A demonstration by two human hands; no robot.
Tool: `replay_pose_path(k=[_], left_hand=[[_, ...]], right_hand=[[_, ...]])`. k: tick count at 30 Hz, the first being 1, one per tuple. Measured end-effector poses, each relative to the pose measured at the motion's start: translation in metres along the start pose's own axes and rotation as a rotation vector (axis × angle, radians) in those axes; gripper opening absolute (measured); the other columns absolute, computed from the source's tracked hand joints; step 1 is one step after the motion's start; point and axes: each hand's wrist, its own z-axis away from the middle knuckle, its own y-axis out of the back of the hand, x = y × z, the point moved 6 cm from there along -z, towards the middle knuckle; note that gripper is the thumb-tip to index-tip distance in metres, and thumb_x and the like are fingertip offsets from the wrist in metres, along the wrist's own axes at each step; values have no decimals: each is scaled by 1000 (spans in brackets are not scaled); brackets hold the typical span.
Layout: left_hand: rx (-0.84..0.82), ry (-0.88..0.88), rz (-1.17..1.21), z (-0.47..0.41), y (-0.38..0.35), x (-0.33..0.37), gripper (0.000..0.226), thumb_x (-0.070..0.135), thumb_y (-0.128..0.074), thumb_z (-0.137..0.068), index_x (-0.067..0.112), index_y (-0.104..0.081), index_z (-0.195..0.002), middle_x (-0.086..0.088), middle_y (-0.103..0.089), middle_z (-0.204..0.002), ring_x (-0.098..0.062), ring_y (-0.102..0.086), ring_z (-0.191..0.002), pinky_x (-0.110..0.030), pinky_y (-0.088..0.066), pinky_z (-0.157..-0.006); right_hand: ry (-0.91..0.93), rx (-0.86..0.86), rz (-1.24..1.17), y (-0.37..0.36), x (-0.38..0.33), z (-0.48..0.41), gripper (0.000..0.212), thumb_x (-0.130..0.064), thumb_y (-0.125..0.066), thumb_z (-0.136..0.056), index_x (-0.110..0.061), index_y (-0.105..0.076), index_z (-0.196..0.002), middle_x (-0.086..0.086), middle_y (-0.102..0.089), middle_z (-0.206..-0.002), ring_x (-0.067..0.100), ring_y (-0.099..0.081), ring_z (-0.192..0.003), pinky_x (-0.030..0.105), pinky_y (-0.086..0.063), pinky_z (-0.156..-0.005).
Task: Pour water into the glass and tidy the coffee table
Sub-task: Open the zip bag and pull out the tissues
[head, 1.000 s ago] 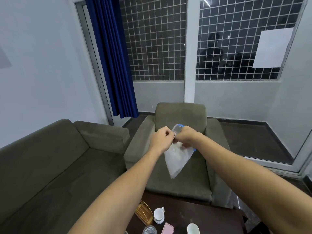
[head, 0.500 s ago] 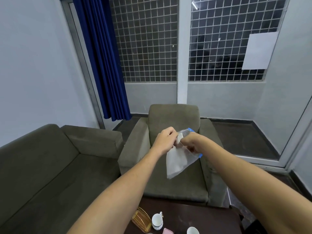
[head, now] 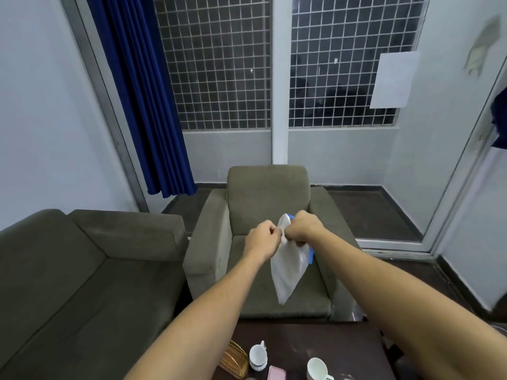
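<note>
Both hands up over the armchair (head: pixel 267 193): left hand (head: pixel 260 239) and right hand (head: pixel 303 226) pinch the top of a thin, crinkly white plastic bag (head: pixel 288 272), blue-edged, hanging limp between them.

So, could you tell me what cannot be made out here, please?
Head view:
Mouth of the plastic bag: mostly covered by the left hand and right hand pinching it; open or sealed, unclear.
Its contents: cloudy film hides them.
Cut by bottom edge: the pink item, unidentifiable.
Partly behind the left forearm: the gold rack.
Cropped at the bottom edge: the coffee table's near part.
</note>
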Motion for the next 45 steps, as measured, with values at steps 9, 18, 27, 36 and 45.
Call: replay_pose_path(k=[9, 18, 27, 36, 45], left_hand=[[-145, -7, -76, 7, -69, 1, 22, 27, -44, -94, 13, -60, -86, -9, -73, -90, -29, -66, -87, -36, -47, -69], [-311, 164, 124, 23, -184, -19, 31, 23, -40, -86, 8, -66, -76, -11, -77, -80, -33, -76, -79, -48, -64, -71], [-424, 279, 16, 28, -328, -77, 24, 30, -48, -89, 14, -61, -76, -7, -74, -74, -29, -74, -69, -41, -64, -71], [-467, 317, -171, 11, -421, -118, 30, 28, -49, -98, 7, -67, -109, -16, -70, -115, -39, -63, -110, -35, -49, -83], [-618, 414, -139, 23, -470, -140, 42, 38, -45, -102, 8, -67, -120, -16, -68, -126, -40, -60, -120, -39, -50, -96]], right_hand=[[-42, 104, -63, 45, 33, 10, 12, -17, -61, -82, -9, -56, -73, 9, -63, -78, 26, -64, -69, 33, -51, -57], [-89, 161, -351, 89, 112, -3, 11, -10, -62, -63, -5, -58, -72, 10, -53, -65, 25, -51, -55, 31, -44, -50], [-188, 138, -445, 40, 249, -35, 53, -27, -65, -59, 12, -66, -94, 6, -60, -73, 21, -58, -67, 41, -52, -59], [-250, 68, -485, -2, 360, -51, 45, -26, -65, -68, 14, -61, -89, 8, -58, -74, 22, -55, -68, 38, -44, -61], [-227, -7, -532, -37, 387, -68, 18, -9, -64, -87, 8, -72, -90, 8, -68, -76, 19, -64, -67, 30, -50, -57]])
